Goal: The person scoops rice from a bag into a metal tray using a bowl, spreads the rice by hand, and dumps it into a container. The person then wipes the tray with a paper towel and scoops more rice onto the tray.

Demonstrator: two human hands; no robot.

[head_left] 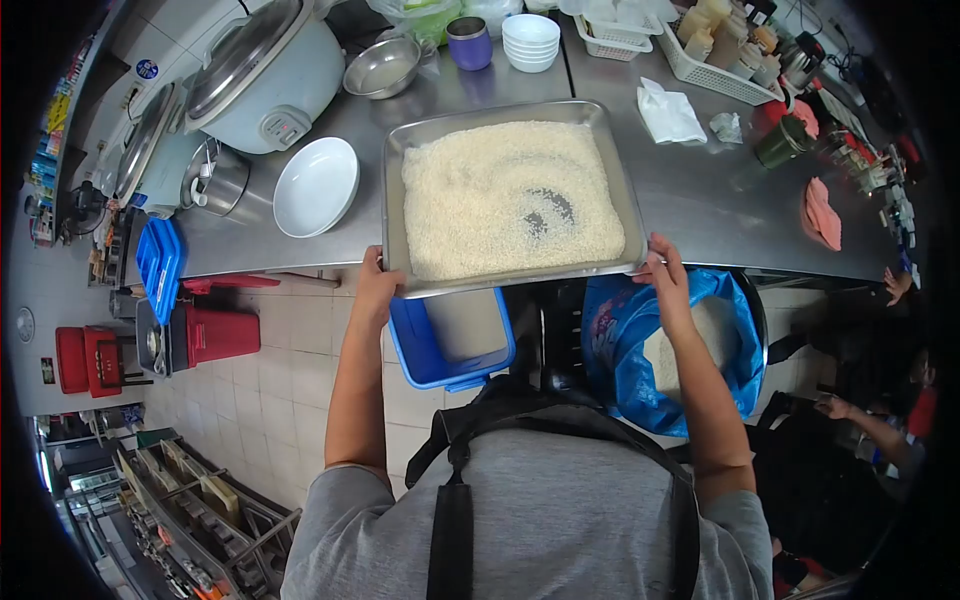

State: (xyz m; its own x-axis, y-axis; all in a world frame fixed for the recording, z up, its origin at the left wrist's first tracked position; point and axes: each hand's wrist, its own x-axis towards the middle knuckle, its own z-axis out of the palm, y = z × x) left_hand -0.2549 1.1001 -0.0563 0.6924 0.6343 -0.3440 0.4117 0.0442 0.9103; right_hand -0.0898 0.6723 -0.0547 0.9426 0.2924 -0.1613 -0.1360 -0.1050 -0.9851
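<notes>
A rectangular metal tray (394,200) lies on the steel counter, its near edge reaching the counter's front edge. Uncooked rice (480,190) covers most of its bottom, with a bare curved patch right of the middle. My left hand (377,285) grips the tray's near left corner, and my right hand (662,268) holds the near right corner; the fingers under the rim are partly hidden. Below the counter, a blue plastic bin (425,365) with pale contents sits near my left forearm. Under my right forearm is a blue plastic bag (625,385) holding rice.
A white bowl (316,187) and a large rice cooker (265,80) stand left on the counter (690,200). Behind the tray are a metal bowl (383,68), a purple cup (469,43) and stacked white bowls (531,42). Another person's arm (870,425) shows at right.
</notes>
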